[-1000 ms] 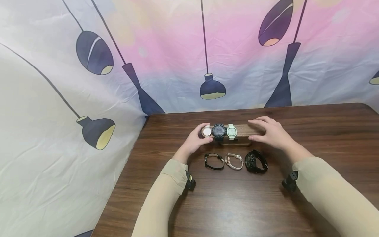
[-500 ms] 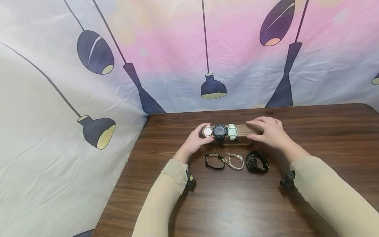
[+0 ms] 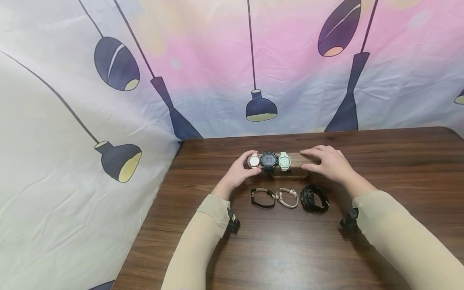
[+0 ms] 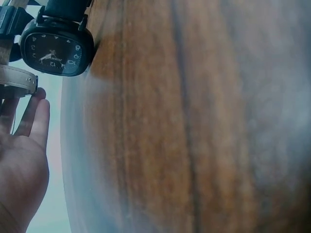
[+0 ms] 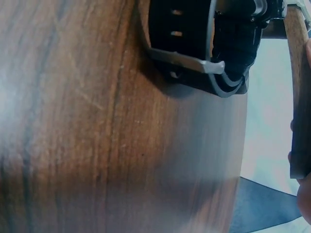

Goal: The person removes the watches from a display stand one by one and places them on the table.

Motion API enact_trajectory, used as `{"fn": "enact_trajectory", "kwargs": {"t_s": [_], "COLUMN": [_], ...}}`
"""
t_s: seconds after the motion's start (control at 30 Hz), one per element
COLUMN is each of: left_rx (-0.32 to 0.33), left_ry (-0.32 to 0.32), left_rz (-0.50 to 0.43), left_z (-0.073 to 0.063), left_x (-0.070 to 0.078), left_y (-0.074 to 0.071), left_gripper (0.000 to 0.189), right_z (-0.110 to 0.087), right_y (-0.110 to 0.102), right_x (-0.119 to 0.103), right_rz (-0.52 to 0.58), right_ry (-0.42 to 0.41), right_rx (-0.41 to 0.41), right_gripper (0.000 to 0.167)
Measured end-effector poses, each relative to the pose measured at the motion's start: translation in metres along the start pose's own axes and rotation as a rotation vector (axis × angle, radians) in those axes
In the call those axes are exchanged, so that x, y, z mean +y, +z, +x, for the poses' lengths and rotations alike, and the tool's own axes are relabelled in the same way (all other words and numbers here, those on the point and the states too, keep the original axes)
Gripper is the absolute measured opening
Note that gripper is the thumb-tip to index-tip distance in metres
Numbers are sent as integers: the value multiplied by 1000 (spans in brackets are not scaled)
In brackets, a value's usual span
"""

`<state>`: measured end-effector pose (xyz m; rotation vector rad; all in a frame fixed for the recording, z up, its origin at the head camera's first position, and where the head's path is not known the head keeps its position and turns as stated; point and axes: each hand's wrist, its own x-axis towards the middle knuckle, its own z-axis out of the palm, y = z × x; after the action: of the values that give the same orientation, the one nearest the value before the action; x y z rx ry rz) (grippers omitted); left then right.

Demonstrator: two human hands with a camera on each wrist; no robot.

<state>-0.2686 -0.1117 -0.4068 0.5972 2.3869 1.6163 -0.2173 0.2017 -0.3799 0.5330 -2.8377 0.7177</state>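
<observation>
A wooden watch stand (image 3: 296, 159) carries three watches: a white-strapped one with a rose-gold case (image 3: 255, 161), a chunky black one (image 3: 268, 160) and a square mint-green one (image 3: 284, 162). My left hand (image 3: 236, 172) grips the stand's left end around the white-strapped watch, thumb in front, fingers behind. In the left wrist view those fingers (image 4: 41, 119) reach the pale strap (image 4: 18, 77). At the bare right end, my right hand (image 3: 332, 164) holds the bar between thumb and fingers; the right wrist view shows the bar (image 5: 298, 87) with fingertips partly hidden behind it.
In front of the stand on the brown wooden table (image 3: 275, 249) lie a slim black watch (image 3: 264, 206), a white-strapped watch (image 3: 289, 206) and a bulky black watch (image 3: 308, 200). A printed cloth (image 3: 217, 72) hangs behind the table.
My right hand has shifted slightly left along the stand, its fingers dipping a little lower onto the bar. The left hand and the watches stay in place.
</observation>
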Motion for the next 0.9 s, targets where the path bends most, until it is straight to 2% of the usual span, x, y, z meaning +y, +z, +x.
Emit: {"fn": "enact_trajectory", "kwargs": {"t_s": [0.27,0.43,0.57,0.77,0.9], "left_rx": [-4,-34,-40,-15,-6], "left_ry": [17,39,36,8,3], "left_rz": [-33,-32,49,258,297], "left_z": [1,1,1,2,2], "left_x": [2,4,5,6,8], "left_y": [-1,-2,-4,-7,-8], "left_gripper": [64,66,67,64,64], "right_z": [1,1,1,1,1], "right_y": [-1,-2,-3,-4,-4], "right_x": [-2,-1,0,0,0], "right_rz": [15,20,24,24,30], "right_ry": [10,22,29,34,35], "right_rx": [-15,-47,-65,-69,-74], "right_gripper": [55,57,56,56,58]}}
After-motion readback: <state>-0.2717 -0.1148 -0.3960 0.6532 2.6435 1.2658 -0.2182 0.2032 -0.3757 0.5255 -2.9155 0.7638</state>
